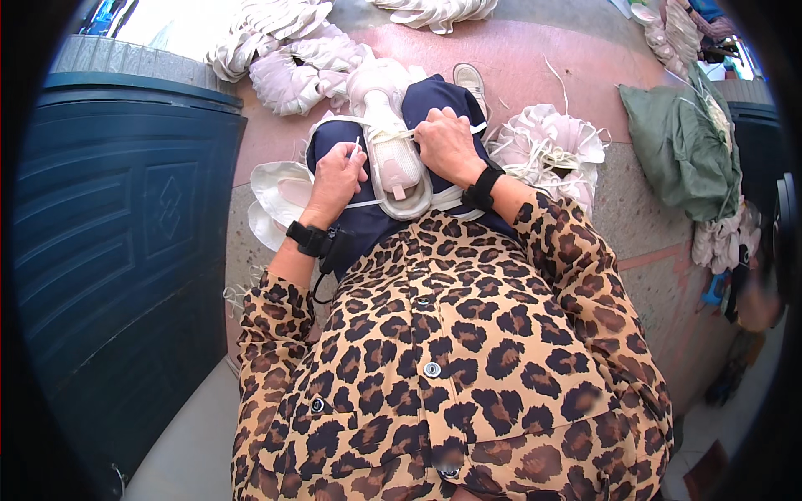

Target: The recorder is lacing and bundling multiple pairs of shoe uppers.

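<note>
A pale pink and white shoe upper (399, 171) lies lengthwise between my knees, on my dark blue trousers. White lace runs across it and loops out to both sides. To its left, my left hand (336, 182) is closed in a pinch, with a thin white lace end standing up from the fingers. My right hand (449, 149) is closed over the upper's right side, gripping the white lace, whose end sticks out past the knuckles. What lies inside my right fist is hidden.
Bundles of similar uppers lie on the floor: one pile (299, 75) ahead to the left, another (547, 150) by my right knee. Loose white pieces (280, 200) rest at my left. A green sack (681, 150) stands at the right, a dark blue door (125, 217) at the left.
</note>
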{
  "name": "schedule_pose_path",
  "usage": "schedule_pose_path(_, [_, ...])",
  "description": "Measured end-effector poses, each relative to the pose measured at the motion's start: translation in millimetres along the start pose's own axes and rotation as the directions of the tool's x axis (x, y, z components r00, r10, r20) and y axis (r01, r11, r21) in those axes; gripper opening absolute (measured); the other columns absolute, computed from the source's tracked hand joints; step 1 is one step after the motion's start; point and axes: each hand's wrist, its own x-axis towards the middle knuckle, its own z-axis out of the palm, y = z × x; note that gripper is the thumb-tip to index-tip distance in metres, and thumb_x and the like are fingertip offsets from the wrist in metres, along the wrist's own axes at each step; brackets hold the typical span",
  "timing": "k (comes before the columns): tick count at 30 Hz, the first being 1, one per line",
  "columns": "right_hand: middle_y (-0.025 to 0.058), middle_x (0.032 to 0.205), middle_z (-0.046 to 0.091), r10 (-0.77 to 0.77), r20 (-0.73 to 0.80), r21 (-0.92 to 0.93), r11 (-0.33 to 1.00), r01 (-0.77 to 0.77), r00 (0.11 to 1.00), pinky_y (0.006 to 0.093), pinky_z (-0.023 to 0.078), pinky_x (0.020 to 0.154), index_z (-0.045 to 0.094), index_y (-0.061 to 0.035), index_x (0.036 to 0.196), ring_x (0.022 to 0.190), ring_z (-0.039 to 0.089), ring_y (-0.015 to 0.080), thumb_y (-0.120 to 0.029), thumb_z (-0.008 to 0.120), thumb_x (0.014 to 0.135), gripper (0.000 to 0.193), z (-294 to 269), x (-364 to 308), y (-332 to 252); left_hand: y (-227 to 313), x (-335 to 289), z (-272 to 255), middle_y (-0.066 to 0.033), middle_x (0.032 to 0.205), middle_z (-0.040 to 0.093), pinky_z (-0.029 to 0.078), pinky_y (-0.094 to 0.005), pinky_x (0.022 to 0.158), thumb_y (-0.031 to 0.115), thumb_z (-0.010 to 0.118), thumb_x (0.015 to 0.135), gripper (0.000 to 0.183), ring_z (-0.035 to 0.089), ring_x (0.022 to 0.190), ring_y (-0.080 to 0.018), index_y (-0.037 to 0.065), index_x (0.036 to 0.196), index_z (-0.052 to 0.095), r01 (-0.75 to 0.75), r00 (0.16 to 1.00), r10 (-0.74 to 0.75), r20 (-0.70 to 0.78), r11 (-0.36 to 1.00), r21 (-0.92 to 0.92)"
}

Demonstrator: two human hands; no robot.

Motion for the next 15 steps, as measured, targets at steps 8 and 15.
schedule_pose_path(8, [0.0051, 0.078, 0.056, -0.016, 0.134, 0.001, 1.0, 0.016, 0.991, 0.0356, 0.036, 0.071, 0.063, -0.0078, 0.067, 0.083, 0.053, 0.0211, -0.013, 0.056, 0.067, 0.009, 7.9, 7.8, -4.3, -13.6, -9.4, 1.5, -0.0013, 0.061, 0.056, 0.035, -0.0178, 0.039, 0.018, 0.053, 0.087, 0.021, 0.045, 0.043, -0.0042, 0.0, 0.095, 0.06, 0.022, 0.992, -0.017, -0.125, 0.999, 0.038])
schedule_pose_path(15, [0.0027, 0.076, 0.056, -0.288, 0.058, -0.17, 0.941, 0.293, 0.956, 0.0339, 0.035, 0.068, 0.063, -0.011, 0.066, 0.081, 0.052, 0.0183, -0.008, 0.057, 0.065, 0.007, 6.9, 6.6, -8.4, -26.0, 1.6, 11.8, -0.0171, 0.067, 0.061, 0.047, -0.036, 0.058, 0.017, 0.054, 0.082, 0.02, 0.062, 0.061, -0.0285, 0.001, 0.085, 0.064, -0.063, 0.966, 0.118, -0.231, 0.97, 0.233])
